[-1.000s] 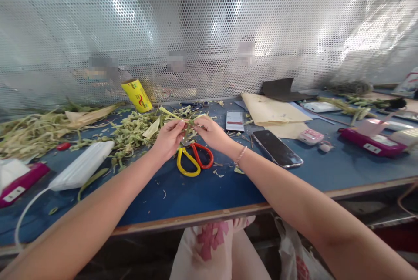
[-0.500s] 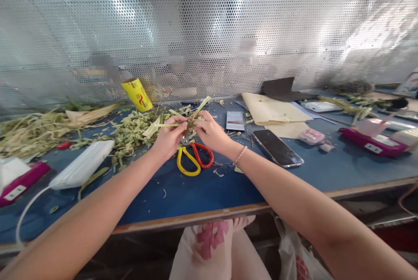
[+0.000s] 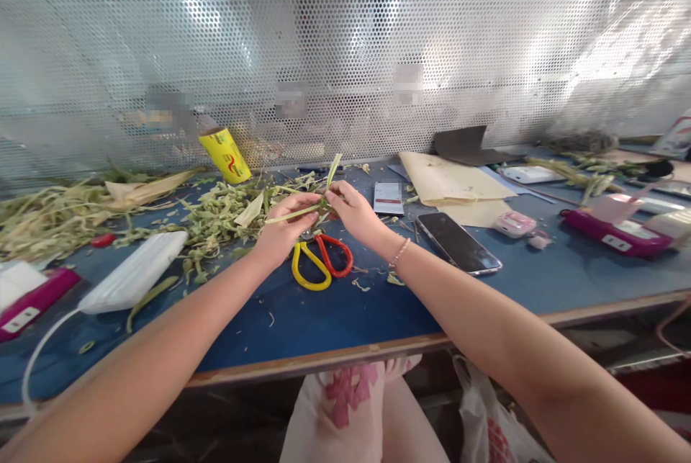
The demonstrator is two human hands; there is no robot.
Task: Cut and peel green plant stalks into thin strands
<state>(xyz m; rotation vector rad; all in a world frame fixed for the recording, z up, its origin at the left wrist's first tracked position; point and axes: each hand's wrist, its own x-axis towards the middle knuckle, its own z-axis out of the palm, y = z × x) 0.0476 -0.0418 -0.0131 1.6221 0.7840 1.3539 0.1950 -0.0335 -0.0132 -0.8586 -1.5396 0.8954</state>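
Note:
My left hand (image 3: 284, 227) and my right hand (image 3: 356, 213) meet above the middle of the blue table. Both have their fingers closed on green plant strips (image 3: 333, 169); one strip points up between them, another lies across my left hand. The fingers hide the spot where the strips meet. Just below my hands lie scissors with one yellow and one red handle (image 3: 335, 261), their blades mostly hidden. Left of my left hand is a pile of pale green plant scraps (image 3: 221, 214).
Dried fibres (image 3: 48, 222), a white charger-like block (image 3: 134, 272) and a yellow tube (image 3: 225, 155) are on the left. Right of my hands are a small screen device (image 3: 389, 198), a black phone (image 3: 458, 243), brown paper (image 3: 453, 182) and a magenta power strip (image 3: 618, 232). A perforated metal panel (image 3: 345, 38) stands behind.
My hands have shifted slightly right. The upper strip now points more steeply upward, and the strip across my left hand has tilted downward to the left.

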